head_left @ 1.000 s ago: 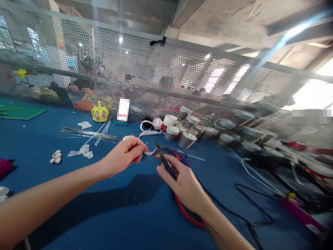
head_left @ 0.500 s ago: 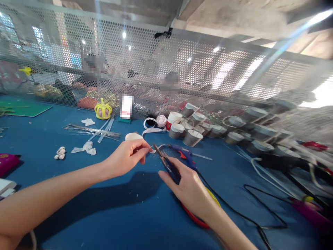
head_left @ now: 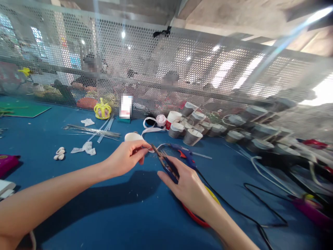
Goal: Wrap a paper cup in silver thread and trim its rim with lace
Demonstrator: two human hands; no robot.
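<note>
My right hand (head_left: 188, 182) is wrapped round a pair of pliers (head_left: 170, 170) with dark blue handles. The jaws point up and left, close to the fingertips of my left hand (head_left: 130, 158). Those fingers are pinched together; whatever small piece they hold is too small to make out. Just behind the left hand lies a white rounded object (head_left: 133, 136), partly covered by it. A blue glue gun (head_left: 186, 154) with a red trigger lies beyond the right hand, a clear glue stick at its back. Under my right wrist, red and yellow handles (head_left: 197, 219) show in part.
Several small grey pots (head_left: 193, 137) stand at the back right beside a pink ribbon rose (head_left: 161, 120). Thin wires (head_left: 93, 130), a white bow (head_left: 87, 148) and a yellow crown-shaped piece (head_left: 102, 110) lie left. A black cable (head_left: 234, 211) crosses the right. A perforated screen (head_left: 140, 59) borders the table.
The pliers' jaws have shifted slightly left, nearer the left fingertips, and their handles look a little wider apart. The left hand has hardly moved.
</note>
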